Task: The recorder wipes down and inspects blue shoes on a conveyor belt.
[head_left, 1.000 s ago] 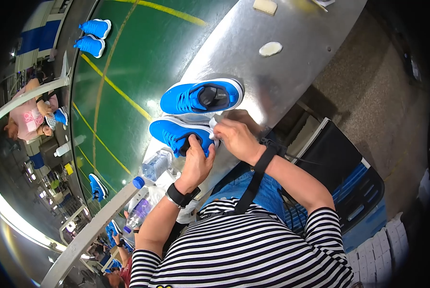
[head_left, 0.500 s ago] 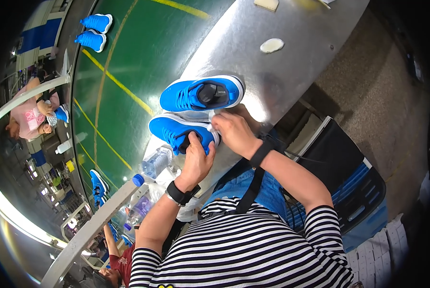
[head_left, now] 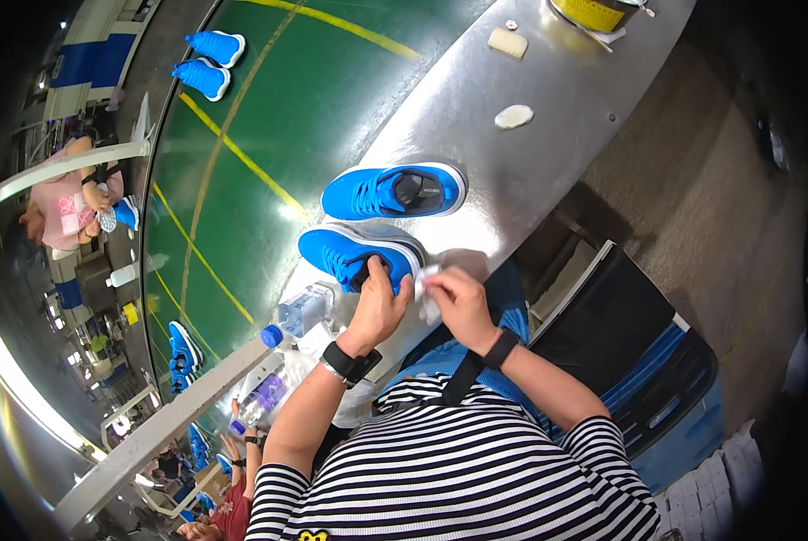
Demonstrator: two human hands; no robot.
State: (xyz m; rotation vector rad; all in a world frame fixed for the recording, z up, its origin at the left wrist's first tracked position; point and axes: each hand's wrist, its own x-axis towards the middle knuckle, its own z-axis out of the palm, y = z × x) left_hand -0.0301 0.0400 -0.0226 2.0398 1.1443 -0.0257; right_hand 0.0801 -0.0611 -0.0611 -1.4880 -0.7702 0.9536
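Observation:
My left hand [head_left: 379, 309] grips a blue sneaker [head_left: 334, 250] at its heel, with fingers in the collar opening. The shoe has blue laces and a white sole, its toe pointing left. Pinched in my right hand [head_left: 461, 302] is a crumpled white cloth [head_left: 429, 296], close beside the sneaker's heel. Just beyond lies a matching blue sneaker [head_left: 390, 191], upright on the metal table, with a dark insole showing and no hand on it.
Clear plastic bottles [head_left: 303, 309] stand near my left forearm by a pale metal rail [head_left: 174, 433]. Farther along the metal table [head_left: 449, 117] lie a white oval pad [head_left: 514, 116], a cream block [head_left: 508, 42] and a yellow tin [head_left: 593, 13]. More blue sneakers [head_left: 203, 78] sit on the green belt [head_left: 269, 135]. Co-workers [head_left: 70, 203] work at left.
My right hand has drawn back toward me with the white cloth, which now shows more fully. My left hand still holds the sneaker. The whole view has shifted slightly.

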